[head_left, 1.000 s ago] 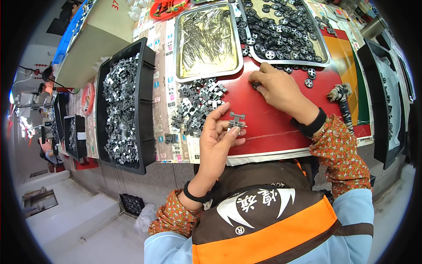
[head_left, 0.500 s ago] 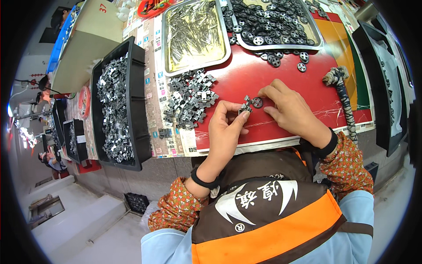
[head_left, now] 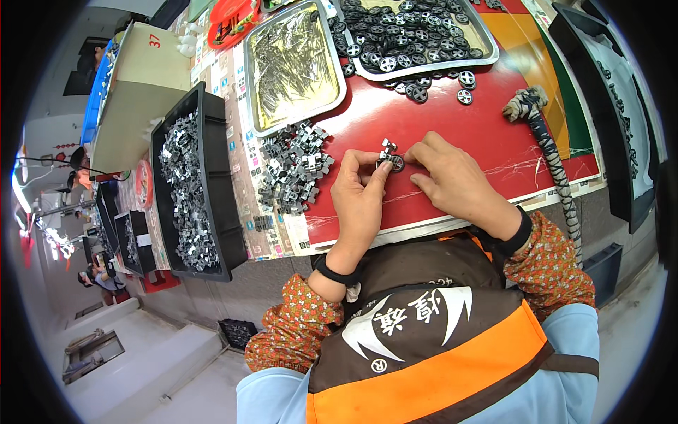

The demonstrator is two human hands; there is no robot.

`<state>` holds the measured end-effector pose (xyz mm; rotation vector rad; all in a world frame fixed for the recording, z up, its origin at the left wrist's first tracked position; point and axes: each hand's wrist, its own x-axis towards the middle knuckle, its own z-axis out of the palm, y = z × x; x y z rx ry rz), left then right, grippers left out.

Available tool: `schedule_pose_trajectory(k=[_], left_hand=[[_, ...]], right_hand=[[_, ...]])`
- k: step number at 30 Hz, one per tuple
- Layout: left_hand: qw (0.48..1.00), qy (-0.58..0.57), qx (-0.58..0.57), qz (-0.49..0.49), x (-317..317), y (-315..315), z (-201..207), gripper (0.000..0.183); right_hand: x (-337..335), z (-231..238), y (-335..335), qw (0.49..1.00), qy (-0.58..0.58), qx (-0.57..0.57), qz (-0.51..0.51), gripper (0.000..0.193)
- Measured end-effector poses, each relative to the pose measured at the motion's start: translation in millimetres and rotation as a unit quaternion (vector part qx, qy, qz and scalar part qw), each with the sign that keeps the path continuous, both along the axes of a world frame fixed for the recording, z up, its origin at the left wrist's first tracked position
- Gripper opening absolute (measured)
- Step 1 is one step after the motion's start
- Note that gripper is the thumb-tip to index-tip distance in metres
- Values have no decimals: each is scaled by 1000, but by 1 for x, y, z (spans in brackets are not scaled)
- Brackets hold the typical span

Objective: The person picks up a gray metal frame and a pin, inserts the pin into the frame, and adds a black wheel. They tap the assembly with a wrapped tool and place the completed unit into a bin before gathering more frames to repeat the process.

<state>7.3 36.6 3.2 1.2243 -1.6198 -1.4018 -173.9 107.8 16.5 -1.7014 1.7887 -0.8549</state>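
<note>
My left hand [head_left: 359, 194] pinches a small silver-and-black bracket-shaped part [head_left: 386, 150] between thumb and forefinger. Against that part's right side sits a small black toy wheel [head_left: 397, 164] with grey spokes. Close by on the right is my right hand [head_left: 455, 177], its forefinger bent at the wheel's edge and its thumb apart. I see nothing clearly gripped between those fingers, though something very thin could be hidden. Loose parts of the same silver-and-black kind form a pile [head_left: 293, 166] left of my left hand.
A metal tray of thin pins [head_left: 337, 85] and a metal tray of wheels [head_left: 487, 56] stand at the back. Left is a black bin [head_left: 215, 177] of silver parts. A cloth-wrapped hammer-like tool [head_left: 547, 138] lies right, on the red work surface [head_left: 452, 120]. Farther right stands another black bin [head_left: 621, 191].
The view has shifted somewhat. My left hand's bracket part and the wheel now sit closer together, and the right hand stays beside the wheel with its fingers bent.
</note>
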Motion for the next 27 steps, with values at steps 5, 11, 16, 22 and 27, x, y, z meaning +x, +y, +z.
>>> schedule_pose_trajectory(k=[5,11,16,22,27], left_hand=[[1000,-24,-7,-9,2,-1,-1,15],[999,-19,-26,7,1,0,-3,12],[999,-34,-33,-2,2,-2,-8,13],[997,-62,-52,-10,0,0,-5,13],[985,-112,-126,-27,1,0,-6,13]], right_hand=[[0,-3,0,1000,2,-8,-6,26],[0,-1,0,1000,3,-1,-8,26],[1,-1,0,1000,2,-2,-8,26],[1,-2,0,1000,6,-4,-12,26],[2,-1,0,1000,12,-7,-14,27]])
